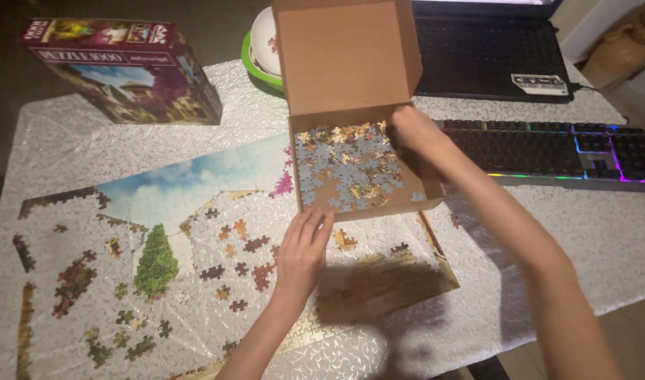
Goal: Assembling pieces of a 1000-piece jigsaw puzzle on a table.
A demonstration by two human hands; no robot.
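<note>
Digging through loose pieces (pixel 347 165) in the cardboard box (pixel 351 77) with right hand (pixel 410 130), fingers buried, grip unclear | left hand (pixel 303 253) flat, fingers together, on the puzzle (pixel 196 183) | I'd say sky and border done, middle mostly gaps, loads left

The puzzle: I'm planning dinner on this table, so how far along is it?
Done: sky, a green tree and the lower right corner. In hand: the right hand digs in the cardboard box of loose pieces; the left hand steadies its edge. Left: large bare gaps in the puzzle.

Purple puzzle carton (pixel 125 70), backlit keyboard (pixel 555 149), laptop (pixel 488 49), perhaps stacked bowls (pixel 265 46) behind.
</note>
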